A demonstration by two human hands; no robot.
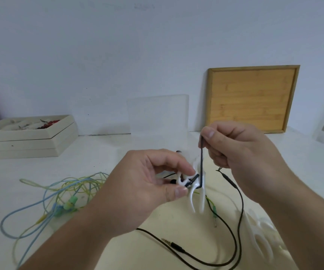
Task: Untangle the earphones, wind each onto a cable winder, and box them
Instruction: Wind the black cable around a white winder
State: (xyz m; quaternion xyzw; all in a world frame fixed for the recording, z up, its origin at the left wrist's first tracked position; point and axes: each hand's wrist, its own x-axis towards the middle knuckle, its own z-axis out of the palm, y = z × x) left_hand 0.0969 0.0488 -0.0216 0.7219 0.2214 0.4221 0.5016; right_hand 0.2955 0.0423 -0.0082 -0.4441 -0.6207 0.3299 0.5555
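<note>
1. My left hand (145,188), in the middle of the frame, curls in, thumb and fingertips pinching the white cable winder (193,189) with a black earbud tucked against it.
2. My right hand (251,152), right of centre and a little higher, pinches the black earphone cable (201,158) between thumb and forefinger, the other fingers curled under.
3. That cable runs taut from my right pinch straight down to the winder's notch.
4. The rest of it loops down across the table (118,152) to its plug (174,245) at bottom centre.
5. The blue and yellow-green earphones (59,195) lie tangled at lower left.
6. The clear box (157,117) stands behind my hands, near the wall.
7. Spare white winders (262,236) lie at lower right.
8. A wooden tray (252,98) leans on the wall at upper right.
</note>
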